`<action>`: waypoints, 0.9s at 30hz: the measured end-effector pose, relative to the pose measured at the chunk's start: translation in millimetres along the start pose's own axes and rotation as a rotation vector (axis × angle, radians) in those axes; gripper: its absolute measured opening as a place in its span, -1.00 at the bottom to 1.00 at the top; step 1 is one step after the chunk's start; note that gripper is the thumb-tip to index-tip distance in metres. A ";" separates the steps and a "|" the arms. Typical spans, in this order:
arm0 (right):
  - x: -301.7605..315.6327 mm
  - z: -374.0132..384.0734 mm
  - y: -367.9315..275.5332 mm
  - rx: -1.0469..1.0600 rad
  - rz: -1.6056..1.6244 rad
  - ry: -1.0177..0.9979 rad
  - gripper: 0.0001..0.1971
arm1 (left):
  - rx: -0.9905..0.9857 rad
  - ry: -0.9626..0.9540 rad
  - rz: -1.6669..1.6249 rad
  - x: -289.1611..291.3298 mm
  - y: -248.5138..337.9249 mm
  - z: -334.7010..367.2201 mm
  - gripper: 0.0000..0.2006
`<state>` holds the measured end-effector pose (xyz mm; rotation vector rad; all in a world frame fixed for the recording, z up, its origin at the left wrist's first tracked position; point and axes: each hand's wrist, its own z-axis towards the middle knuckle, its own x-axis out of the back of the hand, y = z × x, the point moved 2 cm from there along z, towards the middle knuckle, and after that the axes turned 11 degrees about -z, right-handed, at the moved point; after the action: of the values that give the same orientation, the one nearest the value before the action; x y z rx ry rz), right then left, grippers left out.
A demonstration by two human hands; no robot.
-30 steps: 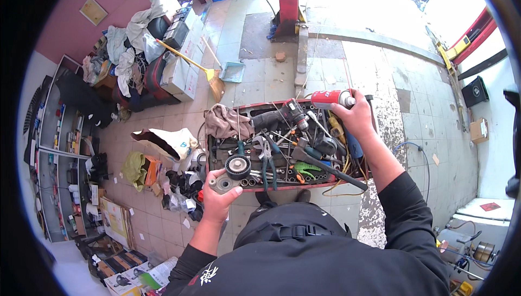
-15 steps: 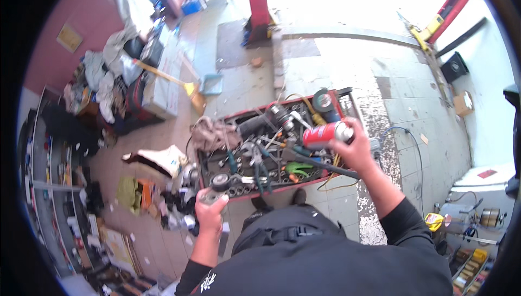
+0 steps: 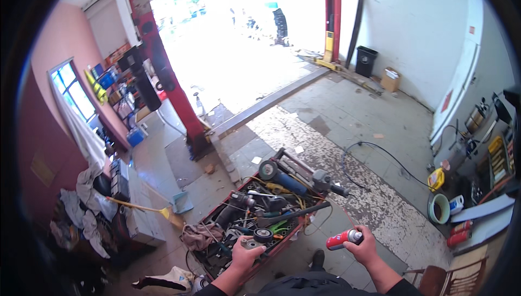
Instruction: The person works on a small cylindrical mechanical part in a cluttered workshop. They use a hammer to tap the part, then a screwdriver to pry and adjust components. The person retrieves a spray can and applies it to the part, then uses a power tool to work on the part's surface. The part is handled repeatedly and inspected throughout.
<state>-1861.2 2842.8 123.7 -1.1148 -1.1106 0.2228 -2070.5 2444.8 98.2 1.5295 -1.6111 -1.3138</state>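
Observation:
My left hand (image 3: 248,255) is closed round a metal part with a black round pulley (image 3: 262,236), probably a belt tensioner. It is above the near edge of a red tool tray (image 3: 282,246) crowded with hand tools. To the right of the tray, my right hand (image 3: 364,248) grips a red spray can (image 3: 341,239). The can lies tilted almost on its side, its nozzle end towards my fingers. A thin reddish straw seems to run up from the nozzle.
An angle grinder (image 3: 285,179), pliers with green handles (image 3: 278,226) and a brown rag (image 3: 201,236) lie in the tray. A red lift post (image 3: 168,73) rises at far left. A dark hose (image 3: 396,160) curves over the floor. At right stands a yellow jug (image 3: 436,179).
The view has tilted up and swung right. My right hand has taken the spray can from above the tray to its right side. My left hand now carries the pulley part nearer the can.

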 end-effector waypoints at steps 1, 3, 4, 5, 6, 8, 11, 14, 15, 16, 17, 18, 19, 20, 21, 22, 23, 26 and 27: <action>13.4 -17.0 10.3 -0.030 -0.011 0.044 -0.34 | 0.003 -0.023 0.030 -12.0 0.9 0.4 -0.42; 38.7 -46.4 32.0 -0.093 -0.029 0.136 -0.34 | 0.024 -0.044 0.105 -41.2 -1.0 0.8 -0.41; 51.3 -61.3 43.5 -0.121 -0.036 0.179 -0.34 | 0.045 -0.090 0.139 -56.9 -5.1 -3.4 -0.41; 61.0 -74.7 54.2 -0.115 -0.026 0.220 -0.34 | -0.072 -0.158 0.404 -70.3 -4.9 -3.9 -0.35; 68.0 -86.7 66.4 -0.207 0.016 0.271 -0.33 | -0.079 -0.196 0.488 -83.5 -8.3 -5.3 -0.32; 79.4 -94.9 92.6 -0.278 -0.006 0.278 -0.33 | -0.126 -0.315 0.657 -120.6 -23.1 -5.4 -0.25; 111.5 -122.4 140.5 -0.387 -0.076 0.316 -0.30 | -0.273 -0.446 0.632 -175.5 -55.8 -1.1 -0.30; 146.1 -139.6 182.9 -0.382 -0.132 0.366 -0.26 | -0.191 -0.519 0.617 -227.0 -94.4 11.1 -0.27; 160.7 -143.9 195.3 -0.422 -0.138 0.396 -0.27 | -0.193 -0.510 0.677 -242.1 -106.0 16.0 -0.27; 176.7 -140.3 207.6 -0.409 -0.141 0.417 -0.28 | -0.206 -0.539 0.741 -256.3 -119.9 20.6 -0.29; 194.7 -134.0 219.9 -0.359 -0.143 0.438 -0.29 | -0.239 -0.546 0.799 -267.5 -134.4 25.7 -0.30; 213.7 -129.5 235.3 -0.411 -0.124 0.432 -0.28 | -0.206 -0.526 0.850 -276.1 -151.1 31.0 -0.31; 231.6 -128.6 248.2 -0.439 -0.110 0.436 -0.26 | -0.193 -0.512 0.880 -278.3 -169.0 36.3 -0.31; 257.6 -127.6 265.9 -0.457 -0.095 0.447 -0.25 | -0.181 -0.497 0.908 -284.0 -187.7 40.7 -0.32; 283.8 -125.1 277.4 -0.469 -0.121 0.448 -0.25 | -0.181 -0.515 1.086 -284.5 -203.1 50.8 -0.31; 309.8 -122.0 290.0 -0.470 -0.141 0.457 -0.26 | -0.067 -0.536 1.234 -280.7 -215.1 57.3 -0.24; 332.4 -118.7 303.8 -0.491 -0.153 0.453 -0.27 | -0.113 -0.667 1.064 -291.2 -231.3 63.4 -0.19; 403.1 -99.0 344.6 -0.484 -0.143 0.510 -0.30 | 0.128 -0.610 1.257 -307.6 -262.7 74.5 -0.14; 428.8 -88.4 359.3 -0.473 -0.196 0.549 -0.31 | 0.182 -0.586 1.291 -325.7 -269.6 78.5 -0.14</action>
<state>-1454.6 3235.9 92.3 -1.3624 -0.7793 -0.5011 -1964.5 2811.2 -100.5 -0.0886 -2.4152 -0.8238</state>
